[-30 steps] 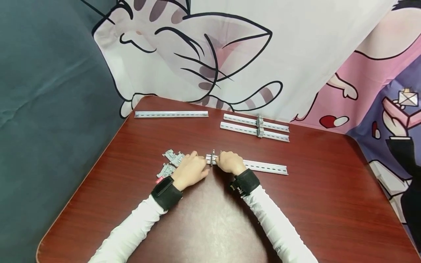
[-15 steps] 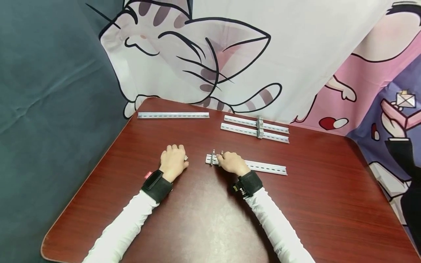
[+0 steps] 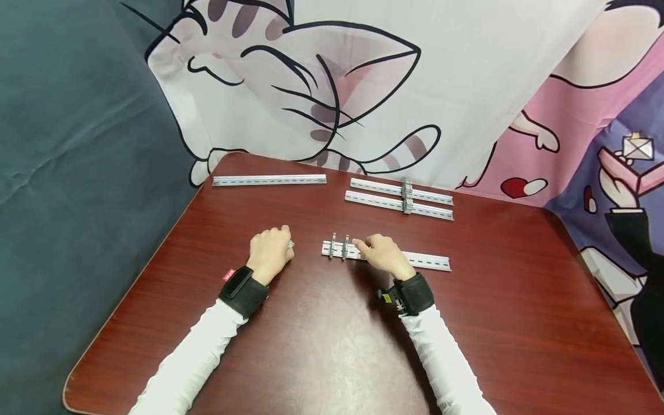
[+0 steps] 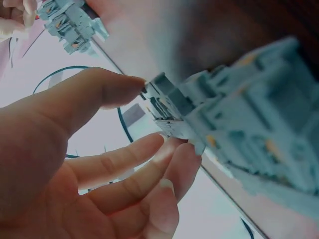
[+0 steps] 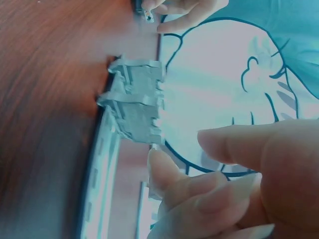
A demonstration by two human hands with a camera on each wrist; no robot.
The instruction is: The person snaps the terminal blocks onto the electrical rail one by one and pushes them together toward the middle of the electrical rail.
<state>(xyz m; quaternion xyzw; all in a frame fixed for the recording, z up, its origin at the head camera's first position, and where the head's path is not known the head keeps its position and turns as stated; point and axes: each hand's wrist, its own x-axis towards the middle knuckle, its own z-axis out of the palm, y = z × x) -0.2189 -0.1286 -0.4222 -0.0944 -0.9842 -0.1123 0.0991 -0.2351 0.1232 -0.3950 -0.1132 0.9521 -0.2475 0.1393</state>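
Observation:
In the head view my left hand (image 3: 270, 253) is left of the near slotted metal DIN rail (image 3: 427, 261). Its thumb and fingertips pinch a grey terminal block (image 4: 172, 107), seen close up in the left wrist view. More grey terminal blocks (image 4: 249, 119) fill the right side there. Two terminal blocks (image 5: 137, 107) stand upright side by side at the left end of the near rail. My right hand (image 3: 384, 253) hovers over that rail just right of them. Thumb and index finger are apart, holding nothing, with the index fingertip close to the nearer block.
A bare DIN rail (image 3: 270, 180) lies at the back left of the brown table (image 3: 332, 340). At the back right, two parallel rails (image 3: 368, 200) have a row of terminal blocks (image 3: 407, 197) across them. A printed cloth (image 3: 467, 86) hangs behind the table.
My left hand has moved left from the rail's end to the loose blocks and taken one. My right hand has let go of the second block on the rail and drawn back right.

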